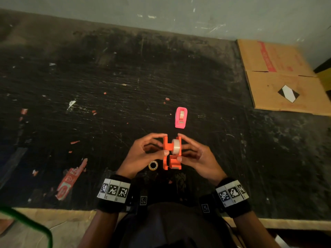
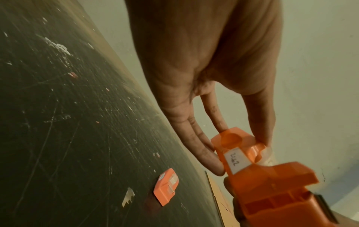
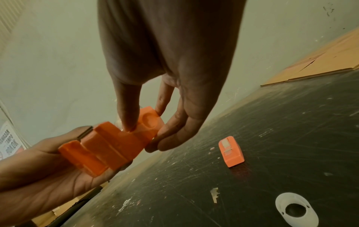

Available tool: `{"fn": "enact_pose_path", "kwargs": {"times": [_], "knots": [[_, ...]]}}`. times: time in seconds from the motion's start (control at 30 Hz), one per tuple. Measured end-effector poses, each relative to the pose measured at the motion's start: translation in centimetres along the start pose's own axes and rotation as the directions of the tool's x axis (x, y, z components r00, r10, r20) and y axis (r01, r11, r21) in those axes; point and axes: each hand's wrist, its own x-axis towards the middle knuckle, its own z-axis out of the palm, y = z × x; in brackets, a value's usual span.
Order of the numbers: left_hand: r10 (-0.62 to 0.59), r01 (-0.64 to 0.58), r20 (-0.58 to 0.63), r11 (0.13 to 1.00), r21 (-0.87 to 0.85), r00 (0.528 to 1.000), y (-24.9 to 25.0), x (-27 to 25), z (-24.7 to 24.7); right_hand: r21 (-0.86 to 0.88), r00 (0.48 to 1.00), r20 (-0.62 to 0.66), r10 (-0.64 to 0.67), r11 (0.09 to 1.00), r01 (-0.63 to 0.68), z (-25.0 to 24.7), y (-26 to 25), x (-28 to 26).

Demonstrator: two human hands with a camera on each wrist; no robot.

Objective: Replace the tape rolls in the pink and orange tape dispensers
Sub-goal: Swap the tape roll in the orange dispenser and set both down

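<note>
Both hands hold the orange tape dispenser [image 1: 167, 158] just above the black table. A clear tape roll [image 1: 175, 146] sits between its two orange sides. My left hand [image 1: 165, 143] pinches the left side with thumb and fingers, as the left wrist view shows on the dispenser [image 2: 272, 184] with my left hand [image 2: 240, 156]. My right hand [image 1: 179, 146] pinches the right side; in the right wrist view its thumb presses the dispenser [image 3: 108, 147] and my right hand [image 3: 143, 136] curls round its end. The pink dispenser [image 1: 181, 117] stands beyond them, a tape roll inside.
A small, nearly bare tape ring [image 1: 153, 165] lies on the table by my left wrist, also seen as the ring [image 3: 296, 208]. Flattened cardboard [image 1: 279, 76] covers the far right corner. A red wrapper [image 1: 71, 179] lies at the near left. The wall runs along the table's back edge.
</note>
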Motion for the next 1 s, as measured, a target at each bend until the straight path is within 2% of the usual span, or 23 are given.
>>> {"fn": "enact_pose_path", "kwargs": {"times": [0.27, 0.6, 0.8, 1.0], "knots": [[-0.003, 0.002, -0.016, 0.999, -0.035, 1.0, -0.43, 0.18, -0.02, -0.072, 0.999, 0.036, -0.029, 0.997, 0.032, -0.08, -0.07, -0.09], [-0.009, 0.008, -0.013, 0.999, -0.051, 1.0, -0.74, 0.23, -0.16, 0.004, 1.0, 0.012, -0.017, 1.0, 0.017, 0.16, -0.11, 0.09], [0.053, -0.053, -0.002, 0.998, -0.044, 0.999, -0.75, 0.31, 0.18, 0.001, 0.999, 0.022, -0.023, 1.0, 0.023, 0.5, -0.16, 0.15], [0.06, -0.06, -0.004, 0.995, -0.074, 0.998, -0.92, 0.51, 0.31, 0.001, 0.999, 0.024, -0.032, 0.999, 0.032, 0.63, -0.43, 0.27]]}}
